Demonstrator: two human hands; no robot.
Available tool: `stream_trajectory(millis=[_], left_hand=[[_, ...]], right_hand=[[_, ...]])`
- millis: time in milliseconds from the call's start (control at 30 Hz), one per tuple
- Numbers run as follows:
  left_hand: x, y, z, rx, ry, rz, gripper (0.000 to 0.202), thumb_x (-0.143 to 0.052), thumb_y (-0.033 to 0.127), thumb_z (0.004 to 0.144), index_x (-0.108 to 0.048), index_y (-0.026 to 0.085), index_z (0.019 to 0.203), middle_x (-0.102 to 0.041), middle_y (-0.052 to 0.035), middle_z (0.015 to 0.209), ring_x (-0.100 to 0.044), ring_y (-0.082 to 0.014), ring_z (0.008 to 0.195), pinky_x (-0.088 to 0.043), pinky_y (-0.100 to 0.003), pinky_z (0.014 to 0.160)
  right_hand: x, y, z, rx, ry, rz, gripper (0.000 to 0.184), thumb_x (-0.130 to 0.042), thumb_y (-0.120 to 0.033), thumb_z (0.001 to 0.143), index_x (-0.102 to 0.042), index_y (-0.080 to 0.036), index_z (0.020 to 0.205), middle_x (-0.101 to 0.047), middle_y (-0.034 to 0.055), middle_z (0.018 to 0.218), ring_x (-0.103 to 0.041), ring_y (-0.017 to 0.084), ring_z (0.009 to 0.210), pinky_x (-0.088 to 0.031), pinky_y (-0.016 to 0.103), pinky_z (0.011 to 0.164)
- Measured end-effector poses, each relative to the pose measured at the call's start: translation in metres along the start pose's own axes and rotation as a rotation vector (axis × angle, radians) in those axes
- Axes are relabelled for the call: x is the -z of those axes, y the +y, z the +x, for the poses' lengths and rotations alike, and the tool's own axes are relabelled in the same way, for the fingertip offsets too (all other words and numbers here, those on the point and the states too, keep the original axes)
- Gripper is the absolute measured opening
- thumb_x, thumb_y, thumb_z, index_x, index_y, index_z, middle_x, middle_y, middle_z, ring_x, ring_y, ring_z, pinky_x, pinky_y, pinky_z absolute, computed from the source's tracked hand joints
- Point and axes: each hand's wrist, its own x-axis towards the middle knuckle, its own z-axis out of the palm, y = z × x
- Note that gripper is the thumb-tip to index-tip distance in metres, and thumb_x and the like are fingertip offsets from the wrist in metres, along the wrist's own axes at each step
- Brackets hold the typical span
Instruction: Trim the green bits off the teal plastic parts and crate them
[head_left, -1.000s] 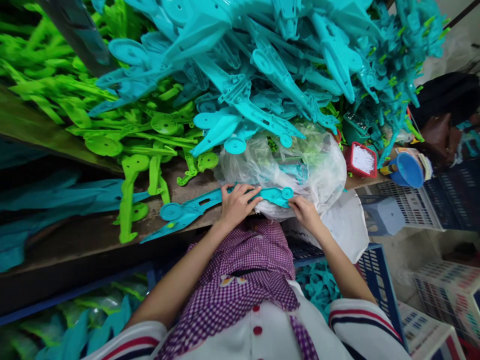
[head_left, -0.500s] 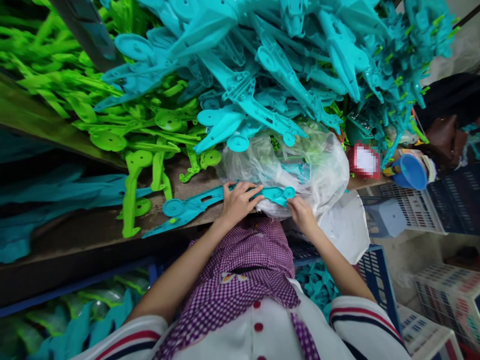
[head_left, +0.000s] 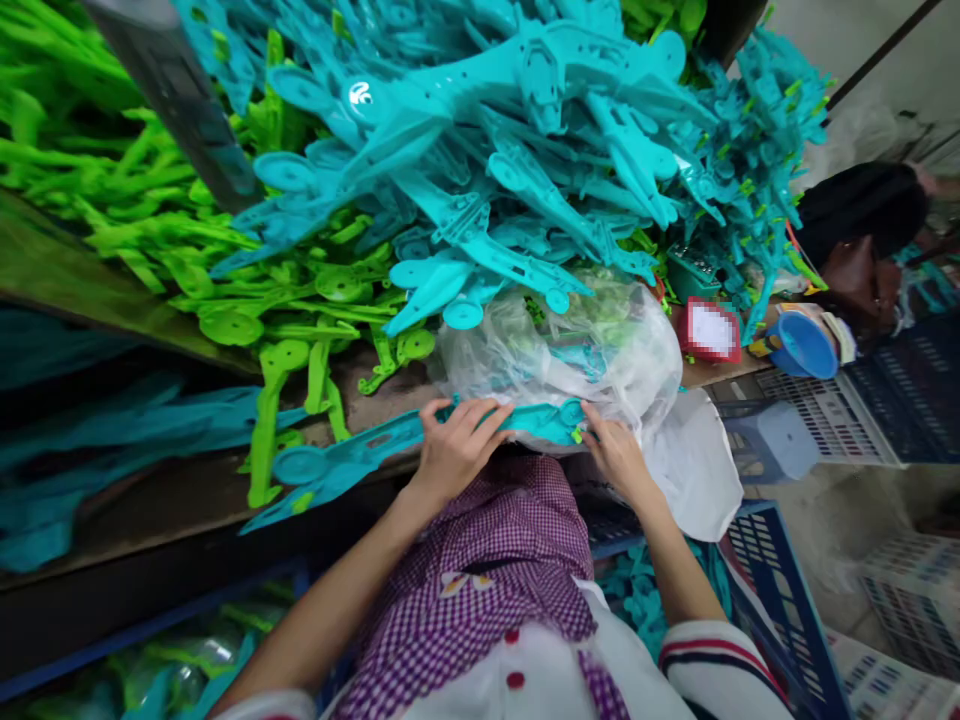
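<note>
A long turquoise plastic part (head_left: pixel 379 440) with round discs lies across the edge of the wooden bench in front of me. My left hand (head_left: pixel 459 445) is wrapped over its middle, fingers on top and closed on it. At its right end, my right hand (head_left: pixel 616 450) is closed at the rim beside the small disc. A small yellow-green piece (head_left: pixel 577 434) shows by those fingertips; whether they touch it I cannot tell. Behind the part, a clear plastic bag (head_left: pixel 630 345) holds green and turquoise pieces.
A heap of turquoise parts (head_left: pixel 480 240) towers over the bench, with green parts (head_left: pixel 232 325) to its left. On the right are a red-framed box (head_left: pixel 711 330), a blue cup (head_left: pixel 804 345) and a grey-blue stool (head_left: pixel 776 440). Blue crates (head_left: pixel 787 590) stand below.
The view has shifted, so the bench things sit differently in it. My right hand has turned at the part's right end, where a small yellow-green piece now shows. My left hand keeps its hold.
</note>
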Motion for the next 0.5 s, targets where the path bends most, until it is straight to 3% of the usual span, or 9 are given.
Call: stream_trajectory(millis=[133, 233, 300, 367, 433, 500], left_hand=[[0.058, 0.026, 0.031, -0.15, 0.099, 0.106, 0.04, -0.068, 0.026, 0.092, -0.062, 0.028, 0.131, -0.073, -0.0045, 0.114, -0.067, -0.0202, 0.105, -0.021, -0.043, 0.109], [0.083, 0.052, 0.064, -0.238, 0.236, 0.206, 0.045, -0.071, 0.026, 0.089, -0.061, 0.034, 0.131, -0.064, -0.0028, 0.129, -0.056, -0.0213, 0.122, -0.019, -0.045, 0.113], [0.086, 0.068, 0.076, -0.277, 0.38, 0.198, 0.049, -0.078, 0.03, 0.083, -0.062, 0.037, 0.129, -0.054, -0.0023, 0.137, -0.047, -0.0228, 0.129, -0.022, -0.047, 0.115], [0.081, 0.075, 0.075, -0.292, 0.447, 0.113, 0.053, -0.083, 0.03, 0.077, -0.063, 0.037, 0.126, -0.048, -0.003, 0.137, -0.047, -0.0229, 0.127, -0.027, -0.047, 0.115], [0.068, 0.072, 0.061, -0.274, 0.399, 0.015, 0.054, -0.083, 0.024, 0.076, -0.063, 0.033, 0.125, -0.049, -0.0058, 0.133, -0.052, -0.022, 0.12, -0.034, -0.045, 0.112], [0.051, 0.061, 0.035, -0.216, 0.283, -0.052, 0.051, -0.079, 0.018, 0.079, -0.062, 0.029, 0.126, -0.053, -0.0092, 0.128, -0.057, -0.0221, 0.114, -0.04, -0.044, 0.107]], right_hand=[[-0.004, -0.02, -0.013, -0.098, 0.281, 0.278, 0.047, -0.047, -0.035, 0.101, -0.036, -0.026, 0.146, -0.064, 0.0064, 0.097, -0.064, 0.021, 0.088, -0.053, 0.037, 0.08], [-0.002, -0.035, -0.009, -0.235, 0.54, 0.562, 0.041, -0.046, -0.039, 0.101, -0.034, -0.026, 0.138, -0.059, 0.0018, 0.09, -0.062, 0.016, 0.078, -0.052, 0.03, 0.072], [0.01, -0.037, 0.001, -0.391, 0.755, 0.669, 0.036, -0.048, -0.042, 0.099, -0.035, -0.026, 0.129, -0.057, 0.0008, 0.092, -0.061, 0.014, 0.076, -0.05, 0.026, 0.067], [0.036, -0.025, 0.016, -0.505, 0.969, 0.725, 0.033, -0.053, -0.045, 0.095, -0.037, -0.027, 0.118, -0.054, -0.0015, 0.093, -0.057, 0.01, 0.071, -0.047, 0.021, 0.061], [0.076, 0.001, 0.039, -0.534, 1.129, 0.767, 0.029, -0.054, -0.047, 0.093, -0.038, -0.027, 0.107, -0.048, -0.0052, 0.086, -0.049, 0.007, 0.06, -0.041, 0.017, 0.053], [0.127, 0.039, 0.072, -0.519, 1.188, 0.806, 0.022, -0.047, -0.046, 0.096, -0.036, -0.027, 0.1, -0.041, -0.0076, 0.077, -0.038, 0.006, 0.049, -0.031, 0.017, 0.045]])
